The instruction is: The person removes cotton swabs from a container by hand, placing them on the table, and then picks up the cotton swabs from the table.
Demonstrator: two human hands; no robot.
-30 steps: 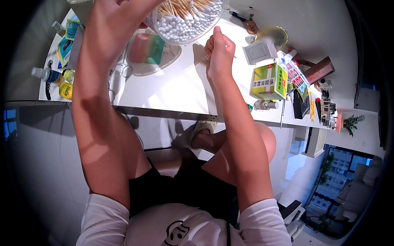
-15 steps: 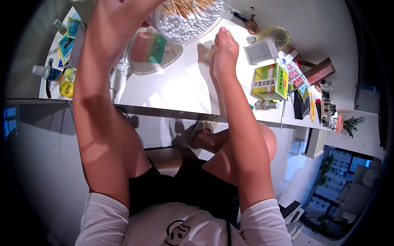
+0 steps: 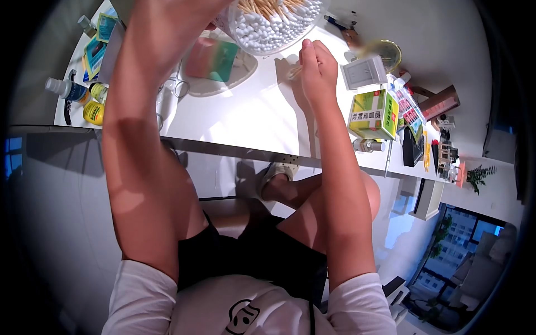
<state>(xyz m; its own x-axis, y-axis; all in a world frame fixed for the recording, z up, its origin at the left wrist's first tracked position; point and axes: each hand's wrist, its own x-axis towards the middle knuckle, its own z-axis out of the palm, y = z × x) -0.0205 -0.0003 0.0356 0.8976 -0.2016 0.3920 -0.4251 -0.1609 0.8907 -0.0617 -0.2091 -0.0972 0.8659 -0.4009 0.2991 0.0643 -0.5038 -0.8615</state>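
At the top edge my left hand point(image 3: 187, 12) is partly cut off; its fingers grip the side of a clear round tub point(image 3: 230, 28). Cotton swabs point(image 3: 273, 30), white-tipped with wooden sticks, fill the tub, which tilts toward me above the table. To the right of it, my right hand point(image 3: 319, 70) is closed in a fist, thumb on top. A few cotton swabs point(image 3: 295, 71) stick out from its left side, pale and partly hidden by the fingers. A pink-and-green box point(image 3: 215, 60) lies under the tub on a pale tray point(image 3: 245, 70).
Scissors point(image 3: 180, 87) lie beside my left forearm. Bottles, including a yellow one point(image 3: 94, 113), stand at the left. On the right are a white frame-like box point(image 3: 362, 72), a green-yellow medicine box point(image 3: 373, 114), a small bottle point(image 3: 368, 145) and a black box point(image 3: 412, 149). The white table's point(image 3: 240, 120) front edge is near my knees.
The tub and both hands appear slightly farther right and higher in view, and the table things shift similarly. Both hands keep their holds.
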